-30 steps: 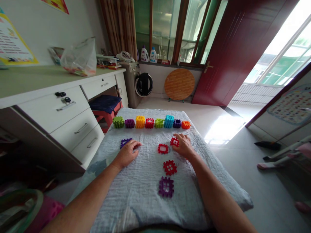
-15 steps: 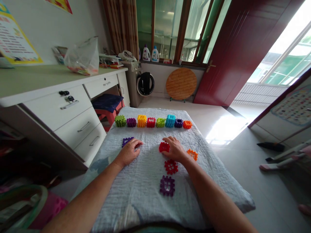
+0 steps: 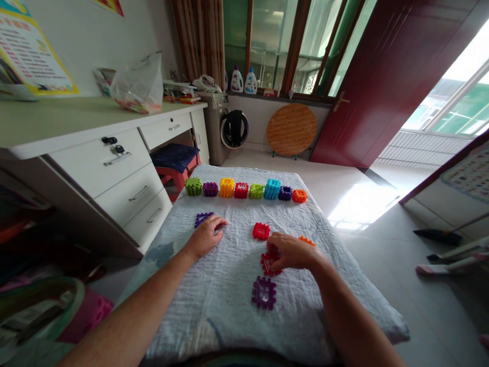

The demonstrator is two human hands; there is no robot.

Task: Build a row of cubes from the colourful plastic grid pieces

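My left hand (image 3: 207, 237) rests on the cloth, fingers stretched and thumb apart, beside a purple square building block panel (image 3: 202, 218) that it partly covers. My right hand (image 3: 292, 251) is over a red block panel with a window pattern (image 3: 267, 264); thumb and fingers are apart at its upper right part, and I cannot tell whether they press on it. Just beyond lies another red panel (image 3: 261, 231), flat and untouched. Nearer me is a dark purple window panel (image 3: 263, 293). An orange panel (image 3: 306, 240) shows only partly behind my right hand.
Across the far part of the cloth-covered table (image 3: 229, 306) stands a row of block cubes, among them a yellow cube (image 3: 226, 188) and a blue cube (image 3: 272, 189). A white desk (image 3: 126, 122) is at left, with a stool (image 3: 175, 158) beside it.
My right hand has let go of the far red panel, leaving it flat on the cloth, and moved toward me to the nearer red panel. My left hand stays in place. The view has shifted slightly.
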